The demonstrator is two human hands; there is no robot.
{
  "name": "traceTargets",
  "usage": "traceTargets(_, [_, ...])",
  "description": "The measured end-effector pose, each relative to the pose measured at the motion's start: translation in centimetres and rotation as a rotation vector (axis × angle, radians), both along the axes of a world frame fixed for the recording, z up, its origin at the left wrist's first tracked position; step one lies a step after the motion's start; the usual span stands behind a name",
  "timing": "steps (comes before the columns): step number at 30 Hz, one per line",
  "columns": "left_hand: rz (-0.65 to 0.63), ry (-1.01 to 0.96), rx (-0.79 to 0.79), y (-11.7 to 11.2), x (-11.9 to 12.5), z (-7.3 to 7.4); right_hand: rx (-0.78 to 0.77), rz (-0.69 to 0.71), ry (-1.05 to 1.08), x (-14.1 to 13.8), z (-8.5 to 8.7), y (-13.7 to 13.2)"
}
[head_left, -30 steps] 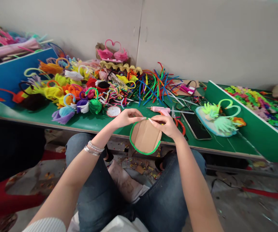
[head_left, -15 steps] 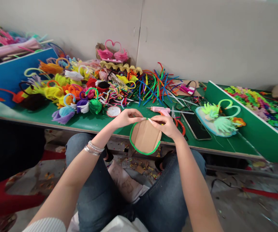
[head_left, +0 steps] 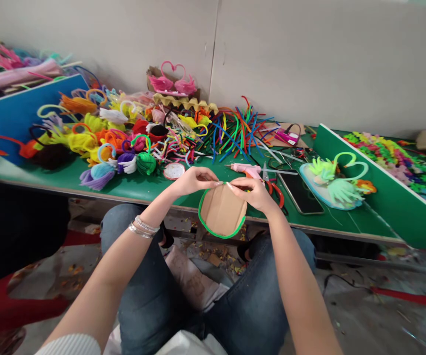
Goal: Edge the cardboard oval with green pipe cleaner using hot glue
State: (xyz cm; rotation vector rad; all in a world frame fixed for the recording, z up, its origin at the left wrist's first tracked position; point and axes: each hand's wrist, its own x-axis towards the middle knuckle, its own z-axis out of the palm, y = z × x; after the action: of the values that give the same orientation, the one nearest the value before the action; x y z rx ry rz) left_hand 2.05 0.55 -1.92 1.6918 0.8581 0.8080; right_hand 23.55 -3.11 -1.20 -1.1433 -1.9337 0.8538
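Note:
Between my hands hangs a rounded piece of cardboard, its edge lined with a green pipe cleaner. My left hand pinches the top edge, fingertips on the green rim. Close beside it, my right hand grips the same edge at upper right, thumb and fingers pressed together. The cardboard's lower part hangs over the table's front edge. Just behind my right hand lie a pink glue gun with a clear glue stick in it and orange-handled scissors, partly hidden by the hand.
A phone and a base with two green pipe-cleaner swans lie to the right, before a green divider. Many colourful swans crowd the left. Loose pipe cleaners are heaped behind. A white-filled round lid sits nearby.
Almost nothing differs. The cardboard's lower edge has shifted very slightly down; both hands keep their pinch at its top edge.

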Motion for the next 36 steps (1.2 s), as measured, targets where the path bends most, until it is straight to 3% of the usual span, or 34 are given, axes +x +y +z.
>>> traceTargets(36, [0.008, 0.011, 0.020, 0.21, -0.11, -0.06, -0.002, 0.015, -0.001, -0.16, -0.23, 0.07])
